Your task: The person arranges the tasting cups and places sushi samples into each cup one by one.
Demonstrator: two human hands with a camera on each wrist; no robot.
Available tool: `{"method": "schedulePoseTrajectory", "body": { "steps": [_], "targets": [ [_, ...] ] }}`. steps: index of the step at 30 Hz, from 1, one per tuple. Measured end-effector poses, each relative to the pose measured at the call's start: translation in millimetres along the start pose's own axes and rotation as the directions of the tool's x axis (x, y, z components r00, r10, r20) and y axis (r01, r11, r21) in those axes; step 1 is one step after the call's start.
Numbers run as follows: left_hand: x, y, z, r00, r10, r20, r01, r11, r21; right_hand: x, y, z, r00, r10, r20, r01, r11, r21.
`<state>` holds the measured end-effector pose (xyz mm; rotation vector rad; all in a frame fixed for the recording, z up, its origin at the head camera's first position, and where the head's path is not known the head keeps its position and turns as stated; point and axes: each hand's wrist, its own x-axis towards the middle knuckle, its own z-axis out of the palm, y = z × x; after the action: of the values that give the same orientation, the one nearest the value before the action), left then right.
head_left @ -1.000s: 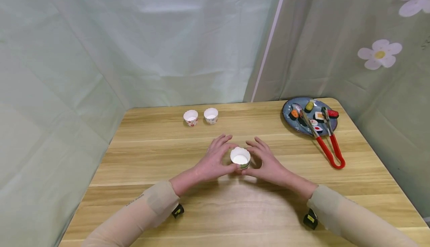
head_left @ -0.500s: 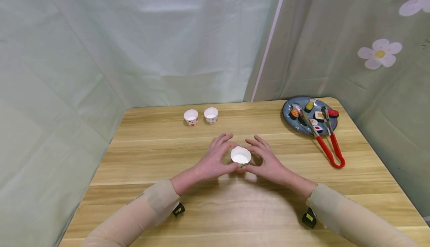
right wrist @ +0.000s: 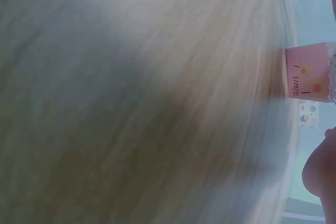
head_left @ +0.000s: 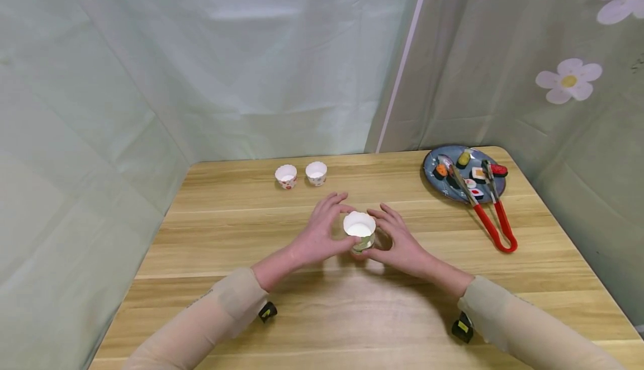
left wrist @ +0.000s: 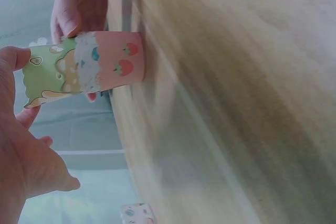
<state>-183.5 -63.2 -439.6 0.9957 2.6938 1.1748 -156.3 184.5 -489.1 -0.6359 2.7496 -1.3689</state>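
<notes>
Two paper baking cups stand stacked upright between my hands. The upper one, a green baking cup (left wrist: 44, 74) with a white inside, sits partly out of the pink baking cup (left wrist: 123, 59) below it. That pink cup has a white scalloped rim, strawberries on one side and lettering on the other; its base is at the table. My left hand (head_left: 318, 237) pinches the green cup near its rim, thumb in front and fingers behind. From the other side my right hand (head_left: 402, 247) holds the pink cup, its thumb low at the front. In the right wrist view most of that hand is cut off.
Two white printed baking cups, a left one (head_left: 286, 178) and a right one (head_left: 316, 174), stand at the table's back. At the back right, a blue plate (head_left: 436, 187) bears several sushi pieces. Red-handled tongs (head_left: 488, 224) lean on it, handles toward me. Curtains enclose the wooden table (head_left: 211, 236).
My left hand has risen a little with the green cup, so more of its green side shows above the pink cup. The right hand has stayed nearly still.
</notes>
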Motion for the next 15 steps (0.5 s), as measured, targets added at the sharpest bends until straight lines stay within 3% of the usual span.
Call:
{"method": "schedulePoseTrajectory", "body": {
  "steps": [7,15],
  "targets": [
    [2.8,5.7,-13.2,0.999,0.014,-0.040,-0.015,0.999,-0.028,-1,1,0.8,1.000,-0.018,0.017,0.019,0.999,-0.031],
    [13.9,2.8,-32.6,0.989,0.063,-0.132,-0.055,0.996,0.066,0,5,7.2,0.999,-0.033,0.010,0.034,0.980,-0.197]
  ]
}}
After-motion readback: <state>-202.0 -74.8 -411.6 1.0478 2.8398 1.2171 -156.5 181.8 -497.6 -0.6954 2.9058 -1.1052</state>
